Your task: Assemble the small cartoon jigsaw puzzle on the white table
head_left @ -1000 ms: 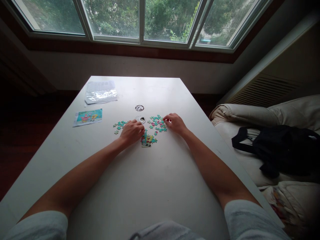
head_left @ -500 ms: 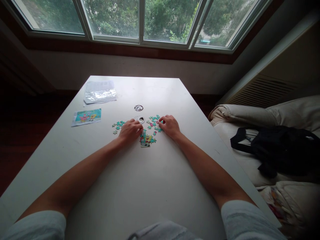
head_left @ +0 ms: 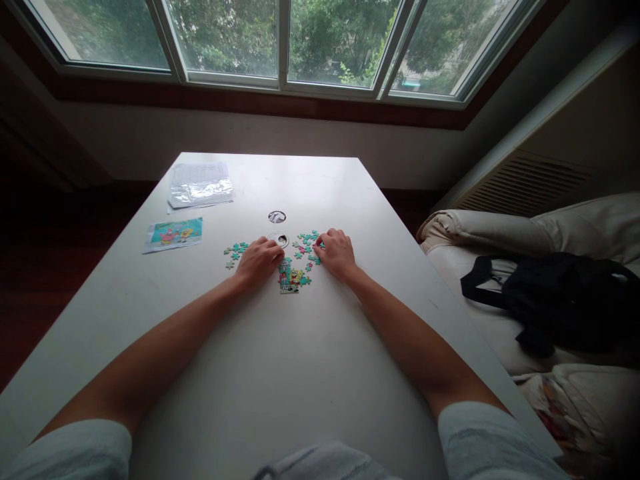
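A partly joined jigsaw puzzle (head_left: pixel 289 279) with cartoon figures lies flat on the white table. My left hand (head_left: pixel 259 262) rests at its upper left, fingers curled together and tips close to the puzzle's edge; whatever they may hold is hidden. Over the loose puzzle pieces (head_left: pixel 304 248), mostly turquoise with some pink, my right hand (head_left: pixel 337 252) has thumb and fingers closed around a small puzzle piece, only partly visible. More loose turquoise pieces (head_left: pixel 237 250) are spread just left of my left hand.
A round tin (head_left: pixel 279 239) stands beyond my left fingers, with a shiny round lid (head_left: pixel 277 217) behind it. To the left lie a cartoon picture sheet (head_left: pixel 175 231) and a clear plastic bag with papers (head_left: pixel 200 185). A black bag (head_left: pixel 570 300) rests on the sofa at the right.
My right hand has shifted slightly left over the loose pieces. My left hand has moved a little left, showing more of the joined puzzle's upper edge.
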Action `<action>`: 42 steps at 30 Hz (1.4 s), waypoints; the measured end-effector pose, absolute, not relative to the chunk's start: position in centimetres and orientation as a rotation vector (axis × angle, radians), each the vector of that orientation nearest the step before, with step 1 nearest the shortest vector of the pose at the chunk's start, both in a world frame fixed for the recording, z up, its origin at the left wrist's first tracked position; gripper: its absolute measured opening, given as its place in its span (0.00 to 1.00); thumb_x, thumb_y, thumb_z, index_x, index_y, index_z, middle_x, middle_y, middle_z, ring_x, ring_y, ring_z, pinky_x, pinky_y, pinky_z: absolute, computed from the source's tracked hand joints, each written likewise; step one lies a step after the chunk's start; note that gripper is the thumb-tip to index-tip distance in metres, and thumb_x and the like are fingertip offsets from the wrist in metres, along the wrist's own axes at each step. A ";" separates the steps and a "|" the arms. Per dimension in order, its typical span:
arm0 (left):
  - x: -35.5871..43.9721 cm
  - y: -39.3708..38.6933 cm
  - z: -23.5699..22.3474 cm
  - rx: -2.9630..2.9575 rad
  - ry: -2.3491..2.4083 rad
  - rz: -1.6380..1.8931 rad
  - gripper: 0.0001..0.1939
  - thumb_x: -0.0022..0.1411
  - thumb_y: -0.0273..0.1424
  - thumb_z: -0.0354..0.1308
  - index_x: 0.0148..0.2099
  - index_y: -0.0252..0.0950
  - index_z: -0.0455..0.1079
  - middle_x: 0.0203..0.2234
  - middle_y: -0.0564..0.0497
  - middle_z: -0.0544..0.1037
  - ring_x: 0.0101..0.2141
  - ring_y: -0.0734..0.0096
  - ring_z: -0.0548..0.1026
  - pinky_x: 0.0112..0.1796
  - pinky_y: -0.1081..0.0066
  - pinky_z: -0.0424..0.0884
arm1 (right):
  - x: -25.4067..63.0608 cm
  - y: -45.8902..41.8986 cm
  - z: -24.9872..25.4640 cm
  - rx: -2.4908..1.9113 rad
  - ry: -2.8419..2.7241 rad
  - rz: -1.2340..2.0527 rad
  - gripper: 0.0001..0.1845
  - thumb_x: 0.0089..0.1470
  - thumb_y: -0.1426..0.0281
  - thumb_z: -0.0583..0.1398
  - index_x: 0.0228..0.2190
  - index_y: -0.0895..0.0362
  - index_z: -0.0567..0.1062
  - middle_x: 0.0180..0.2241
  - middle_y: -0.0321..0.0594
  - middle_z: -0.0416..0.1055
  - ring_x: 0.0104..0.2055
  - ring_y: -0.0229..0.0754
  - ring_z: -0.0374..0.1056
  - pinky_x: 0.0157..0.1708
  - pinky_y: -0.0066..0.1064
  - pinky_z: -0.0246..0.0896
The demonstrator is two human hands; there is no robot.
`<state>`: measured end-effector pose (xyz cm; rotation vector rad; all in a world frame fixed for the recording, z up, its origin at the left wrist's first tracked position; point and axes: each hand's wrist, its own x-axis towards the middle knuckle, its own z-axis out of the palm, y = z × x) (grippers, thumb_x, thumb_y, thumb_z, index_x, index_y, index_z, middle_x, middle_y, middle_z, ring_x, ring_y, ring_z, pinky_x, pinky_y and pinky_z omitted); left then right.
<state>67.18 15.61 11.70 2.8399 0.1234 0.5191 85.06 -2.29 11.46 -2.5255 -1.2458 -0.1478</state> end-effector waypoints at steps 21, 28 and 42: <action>67.1 15.5 11.9 2.784 0.119 0.520 0.12 0.70 0.32 0.54 0.39 0.39 0.78 0.36 0.46 0.80 0.41 0.58 0.71 0.44 0.60 0.67 | 84.8 -1.9 11.0 -2.111 -1.360 0.014 0.03 0.58 0.73 0.60 0.35 0.54 0.75 0.33 0.38 0.76 0.40 0.45 0.67 0.48 0.39 0.53; 67.0 14.2 12.7 2.529 0.224 0.557 0.09 0.67 0.34 0.56 0.44 0.41 0.77 0.36 0.50 0.81 0.40 0.62 0.74 0.41 0.64 0.68 | 83.3 -2.1 11.6 -1.786 -1.283 0.230 0.06 0.59 0.69 0.61 0.40 0.52 0.75 0.32 0.35 0.77 0.32 0.39 0.69 0.38 0.32 0.60; 67.4 13.9 11.9 2.135 0.235 0.487 0.11 0.63 0.36 0.60 0.46 0.41 0.79 0.30 0.53 0.81 0.31 0.70 0.77 0.34 0.72 0.67 | 81.3 -1.7 11.4 -1.670 -1.211 0.310 0.05 0.58 0.66 0.62 0.38 0.53 0.74 0.30 0.35 0.76 0.32 0.38 0.69 0.35 0.31 0.59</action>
